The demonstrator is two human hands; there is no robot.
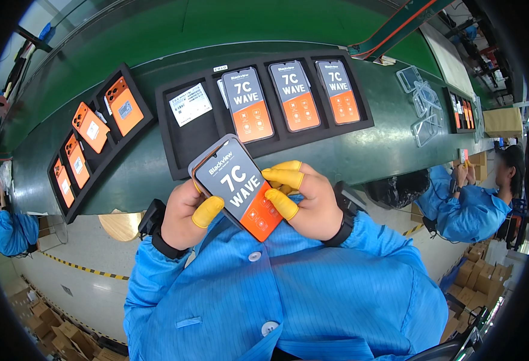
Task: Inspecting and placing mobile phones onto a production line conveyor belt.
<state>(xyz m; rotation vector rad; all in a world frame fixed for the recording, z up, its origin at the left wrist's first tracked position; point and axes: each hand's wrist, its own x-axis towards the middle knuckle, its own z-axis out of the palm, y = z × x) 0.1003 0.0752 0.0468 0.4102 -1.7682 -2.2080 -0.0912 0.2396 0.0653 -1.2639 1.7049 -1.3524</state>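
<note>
Between both hands, a phone (235, 186) is being held screen-up above the green counter (348, 150). Left hand (183, 215) is gripping its left edge; right hand (303, 198) is clasping its right edge.

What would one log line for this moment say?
left hand: holds phone | right hand: holds phone | fingers: yellow cots | behind: black tray, three phones | belt: green

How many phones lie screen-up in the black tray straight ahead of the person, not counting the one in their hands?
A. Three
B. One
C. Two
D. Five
A: the black tray holds three phones lying side by side, screen-up, beside a white card; a fourth phone is in both hands.
</note>
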